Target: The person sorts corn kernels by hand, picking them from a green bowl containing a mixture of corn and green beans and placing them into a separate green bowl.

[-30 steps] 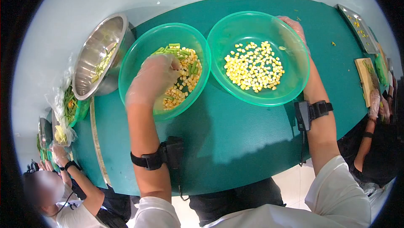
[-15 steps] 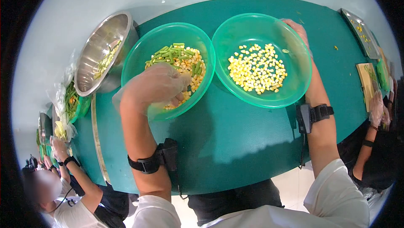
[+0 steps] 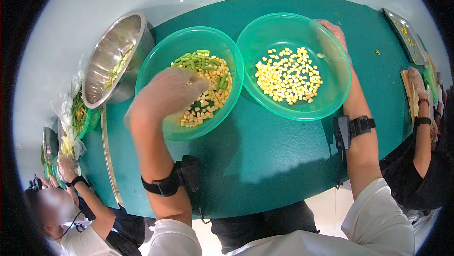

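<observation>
My left hand, in a clear plastic glove, is over the left green bowl; its fingers are blurred and mostly hidden from view. That bowl contains corn kernels and cut green bean pieces. Gloved too, my right hand grips the far right rim of the other green bowl. Yellow corn kernels lie spread over the bottom of this right bowl. The two bowls touch at their rims.
A steel bowl with pale green slices stands tilted at the left. Bagged greens lie below it. At the far right are a metal tray and a co-worker's gloved hand. Another person is at the lower left.
My left hand has risen slightly from the kernels in the left bowl, showing more of them. The co-worker's hand at the right has moved up over the board.
</observation>
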`<state>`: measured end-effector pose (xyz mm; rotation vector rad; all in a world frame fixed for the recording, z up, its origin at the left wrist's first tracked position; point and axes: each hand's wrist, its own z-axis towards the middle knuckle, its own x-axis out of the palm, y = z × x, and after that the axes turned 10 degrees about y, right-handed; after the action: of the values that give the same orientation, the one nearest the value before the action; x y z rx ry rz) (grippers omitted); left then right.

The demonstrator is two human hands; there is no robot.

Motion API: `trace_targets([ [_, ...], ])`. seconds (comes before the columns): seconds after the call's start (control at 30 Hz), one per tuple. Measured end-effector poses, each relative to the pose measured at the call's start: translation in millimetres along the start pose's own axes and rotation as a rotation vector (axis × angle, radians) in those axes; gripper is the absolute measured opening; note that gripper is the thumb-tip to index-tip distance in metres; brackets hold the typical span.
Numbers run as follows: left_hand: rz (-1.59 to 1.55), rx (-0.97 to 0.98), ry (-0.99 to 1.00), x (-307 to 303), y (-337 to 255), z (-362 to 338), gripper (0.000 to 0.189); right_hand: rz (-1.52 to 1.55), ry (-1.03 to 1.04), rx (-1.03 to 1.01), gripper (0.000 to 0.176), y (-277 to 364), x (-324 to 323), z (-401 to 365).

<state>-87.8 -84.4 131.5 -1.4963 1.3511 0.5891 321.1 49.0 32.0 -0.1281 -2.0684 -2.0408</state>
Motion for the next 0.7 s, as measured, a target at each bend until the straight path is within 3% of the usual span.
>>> trace_targets([
  [0.03,0.029,0.074,-0.143,1.5,4.5,-3.3,0.051,0.007,0.005,-0.008,0.018,-1.1,-1.1,1.3],
  [0.13,0.125,-0.079,-0.065,-12.2,4.5,-12.2,0.051,-0.033,0.014,0.005,0.018,2.2,3.5,-0.4],
  [0.23,-0.079,-0.236,0.092,-12.9,-0.7,-9.1,0.045,-0.162,0.049,-0.038,0.017,-3.2,-3.7,-1.4],
  [0.33,0.059,0.169,0.225,-5.1,27.9,-6.0,0.035,-0.146,0.047,-0.081,0.016,-14.0,-7.6,11.8],
  [0.37,0.213,0.203,0.262,-6.6,27.1,-5.9,0.032,-0.115,0.030,-0.081,0.015,-16.2,-12.5,14.9],
  [0.4,0.361,0.236,0.309,-7.0,17.7,-10.4,0.029,-0.007,-0.041,0.064,0.015,-8.1,-13.0,17.5],
  [0.47,0.682,0.391,0.334,4.3,17.5,-19.2,0.016,-0.192,-0.004,-0.003,0.016,-6.7,-10.4,8.2],
  [0.57,0.636,0.486,0.376,14.4,36.4,-23.3,0.017,-0.420,0.017,-0.086,0.015,-9.9,-9.3,8.8],
  [0.67,0.689,0.435,0.323,14.5,37.7,-18.6,0.019,-0.485,0.001,-0.104,0.014,-13.6,-12.9,15.2],
  [0.7,0.579,0.366,0.261,14.3,32.4,-22.6,0.020,-0.481,0.000,-0.096,0.014,-13.6,-12.1,14.9],
])
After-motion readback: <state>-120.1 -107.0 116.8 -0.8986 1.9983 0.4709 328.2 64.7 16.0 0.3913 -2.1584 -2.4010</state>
